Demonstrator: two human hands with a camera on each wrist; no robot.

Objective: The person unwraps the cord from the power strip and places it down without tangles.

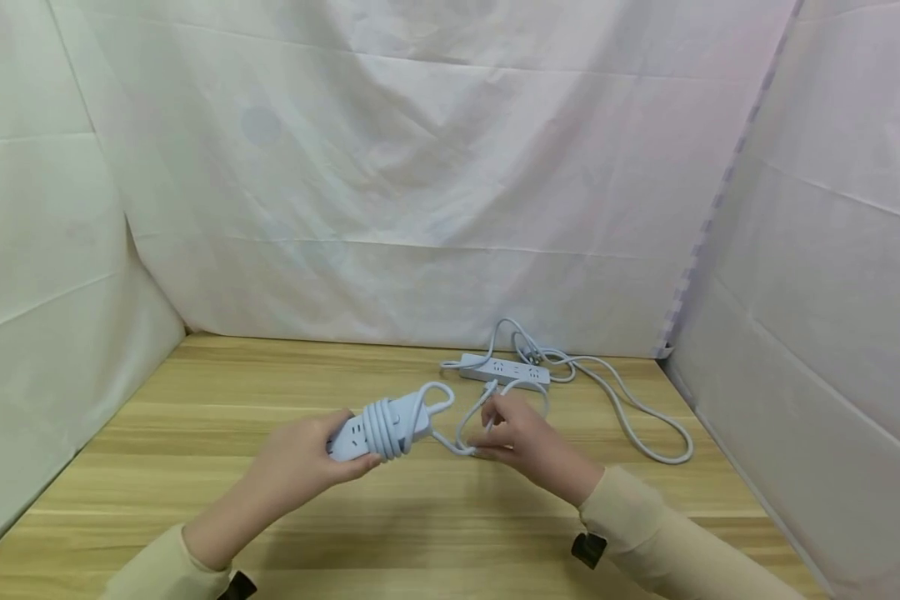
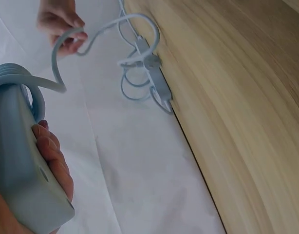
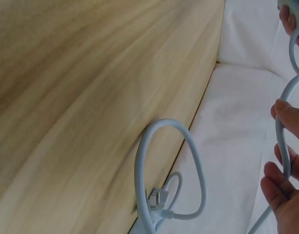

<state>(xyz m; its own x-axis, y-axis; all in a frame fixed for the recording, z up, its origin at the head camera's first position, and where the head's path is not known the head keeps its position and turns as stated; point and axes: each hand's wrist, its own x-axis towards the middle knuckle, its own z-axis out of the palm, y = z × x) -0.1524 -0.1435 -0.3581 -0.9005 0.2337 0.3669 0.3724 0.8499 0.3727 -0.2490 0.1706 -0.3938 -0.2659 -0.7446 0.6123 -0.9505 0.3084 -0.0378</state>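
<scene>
My left hand (image 1: 307,446) grips a white power strip (image 1: 348,440) by its end, above the table. Several turns of its cord (image 1: 384,429) are wound round the strip's middle. To the right, my right hand (image 1: 521,437) holds the loose length of that cord, which runs between thumb and fingers in the right wrist view (image 3: 282,131). A slack loop of cord (image 1: 438,390) stands out between strip and right hand. The cord's plug (image 3: 157,199) hangs on a curved free end beyond the right hand.
A second white power strip (image 1: 468,364) lies at the back of the wooden table (image 1: 217,400), near the white cloth wall (image 1: 390,167). Its cord (image 1: 645,407) spreads in a long loop toward the right. Cloth walls also flank the table on both sides.
</scene>
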